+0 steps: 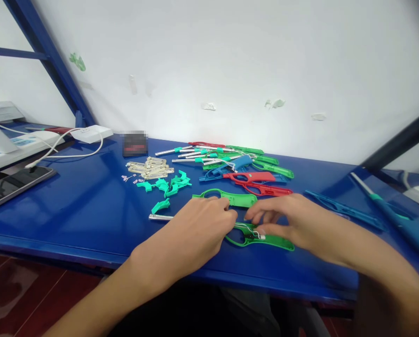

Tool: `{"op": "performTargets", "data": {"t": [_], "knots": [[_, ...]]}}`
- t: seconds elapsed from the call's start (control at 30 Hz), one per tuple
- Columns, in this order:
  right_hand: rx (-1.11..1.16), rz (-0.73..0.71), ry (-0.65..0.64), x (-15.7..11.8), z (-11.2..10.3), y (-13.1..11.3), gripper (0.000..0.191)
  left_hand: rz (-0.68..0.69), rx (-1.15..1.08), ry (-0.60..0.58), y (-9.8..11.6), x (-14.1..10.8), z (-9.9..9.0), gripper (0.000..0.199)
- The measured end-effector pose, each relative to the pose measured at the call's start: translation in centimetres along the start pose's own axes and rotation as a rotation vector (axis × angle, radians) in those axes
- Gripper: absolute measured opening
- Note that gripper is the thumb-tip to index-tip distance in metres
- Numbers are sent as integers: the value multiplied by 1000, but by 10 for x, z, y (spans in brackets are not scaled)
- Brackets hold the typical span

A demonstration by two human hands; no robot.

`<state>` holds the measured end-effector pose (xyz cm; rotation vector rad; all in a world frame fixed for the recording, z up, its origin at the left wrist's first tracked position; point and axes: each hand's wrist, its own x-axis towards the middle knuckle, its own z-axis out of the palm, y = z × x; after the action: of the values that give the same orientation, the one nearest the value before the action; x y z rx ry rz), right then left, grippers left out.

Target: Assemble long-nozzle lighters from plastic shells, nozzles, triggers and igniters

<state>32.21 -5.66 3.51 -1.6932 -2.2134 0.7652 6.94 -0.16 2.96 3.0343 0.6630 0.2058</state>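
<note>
My left hand (207,224) is closed over the front part of an opened green lighter casing (279,242). From the left side of this hand sticks out the lighter's silver metal tube (161,217). My right hand (283,215) hovers over the casing's handle end, thumb and fingers apart. Its thumb is at a small white part (261,236) with a thin wire, and whether they touch I cannot tell. Just behind lies a second green casing half (242,200). A loose teal trigger piece (160,206) rests near the tube. My left fingertips are partly hidden.
Several teal pieces (165,186) and pale cylinders (153,167) lie left of centre. A pile of lighter parts, with a red casing (253,177), sits at the back. Blue lighter parts (346,208) are at right. A phone (16,185) and white cable (100,145) lie left.
</note>
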Motion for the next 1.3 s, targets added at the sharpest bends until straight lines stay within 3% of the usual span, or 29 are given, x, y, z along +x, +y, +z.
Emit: {"op": "performTargets", "data": {"t": [0.63,1.3], "knots": [[-47,-31,5,5,-3,-2,23,-2,2,-24,-2,4,-1,24],[-129,-36,-21,9,-4,-12,22,37,32,33,-3,2,3,23]]}}
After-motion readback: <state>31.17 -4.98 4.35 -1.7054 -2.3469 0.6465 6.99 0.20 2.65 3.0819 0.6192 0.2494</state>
